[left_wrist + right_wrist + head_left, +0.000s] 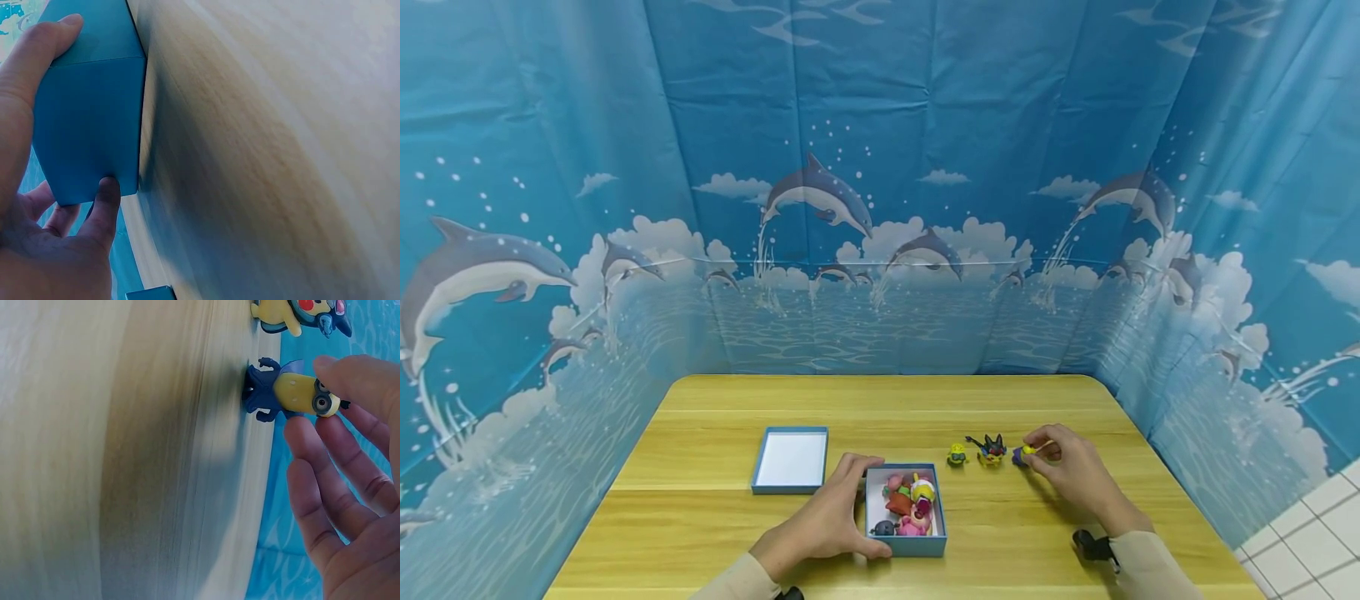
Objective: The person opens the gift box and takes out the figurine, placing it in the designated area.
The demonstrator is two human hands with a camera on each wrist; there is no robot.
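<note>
My left hand (829, 515) grips a blue open box (917, 547) from its left side, thumb on the near wall and fingers at the far corner. Inside lie several small toy figures, among them a pink one (913, 525) and a dark grey one (883, 528). On the right, my right hand (1070, 468) pinches a yellow minion figure (294, 390) in a dark blue outfit by its head, between thumb and fingers. The figure is upright, its base right at the tabletop. Just left of it stands a yellow figure in a black, eared costume (992, 450).
A small yellow-green figure (956, 454) stands farther left in the row. The blue box lid (790, 457), white inside, lies left of the box on the wooden table (700, 533). A dolphin-print curtain (880, 317) hangs behind and along both sides.
</note>
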